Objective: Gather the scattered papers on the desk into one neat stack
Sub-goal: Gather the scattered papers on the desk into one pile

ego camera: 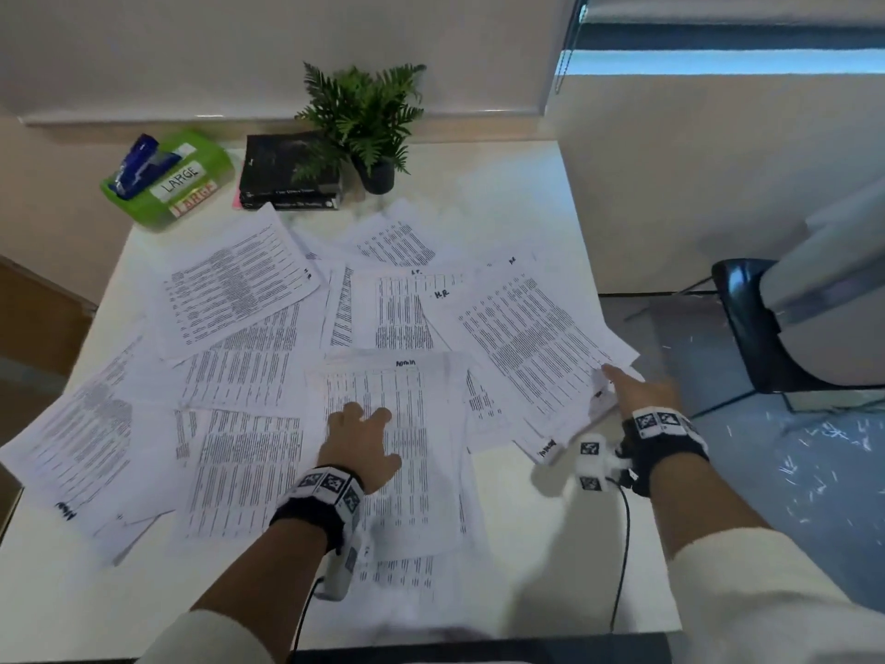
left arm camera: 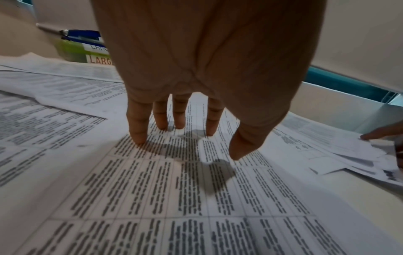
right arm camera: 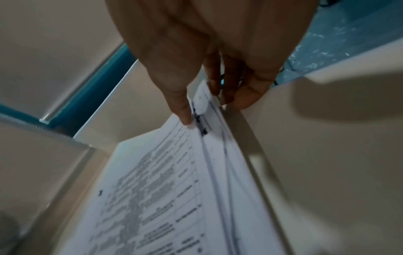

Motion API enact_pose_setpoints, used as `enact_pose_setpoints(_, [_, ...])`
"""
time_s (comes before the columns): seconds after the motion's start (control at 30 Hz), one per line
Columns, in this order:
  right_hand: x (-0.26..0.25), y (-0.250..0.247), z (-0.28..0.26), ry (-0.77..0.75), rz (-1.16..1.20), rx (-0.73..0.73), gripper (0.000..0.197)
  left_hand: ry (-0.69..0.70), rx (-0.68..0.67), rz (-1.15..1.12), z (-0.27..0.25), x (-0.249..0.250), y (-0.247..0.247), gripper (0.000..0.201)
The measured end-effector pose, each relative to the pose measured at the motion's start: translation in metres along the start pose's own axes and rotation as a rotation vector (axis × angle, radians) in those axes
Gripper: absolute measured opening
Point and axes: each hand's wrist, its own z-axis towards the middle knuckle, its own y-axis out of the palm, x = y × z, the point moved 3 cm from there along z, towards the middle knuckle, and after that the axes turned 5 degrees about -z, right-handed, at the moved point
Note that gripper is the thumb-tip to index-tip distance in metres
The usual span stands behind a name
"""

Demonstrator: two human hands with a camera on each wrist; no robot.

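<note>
Several printed sheets lie scattered and overlapping across the white desk (ego camera: 517, 198). My left hand (ego camera: 364, 438) presses with spread fingertips (left arm camera: 139, 136) on a table-printed sheet (ego camera: 412, 472) near the desk's front middle. My right hand (ego camera: 632, 390) is at the desk's right edge and pinches the corner of a few overlapping sheets (ego camera: 536, 337), thumb on top and fingers (right arm camera: 248, 96) underneath; the pinched sheets (right arm camera: 174, 198) lift off the desk surface at that edge. More papers (ego camera: 234, 289) fan out to the left and back.
At the back of the desk stand a green box (ego camera: 167, 179) labelled LARGE, a stack of black books (ego camera: 287, 174) and a small potted fern (ego camera: 368, 122). A black chair (ego camera: 766, 328) stands on the floor right of the desk. A cable (ego camera: 622, 543) trails from my right wrist.
</note>
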Motion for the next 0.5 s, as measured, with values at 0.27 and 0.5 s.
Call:
enact_pose_setpoints(0.27, [-0.01, 0.014, -0.012, -0.154, 0.211, -0.027, 0.038, -0.015, -0.005, 0.008, -0.003, 0.004, 0.0, 0.061])
enact_pose_setpoints(0.5, [-0.006, 0.018, -0.03, -0.112, 0.249, 0.0, 0.051, -0.002, -0.004, 0.004, -0.006, 0.003, 0.001, 0.062])
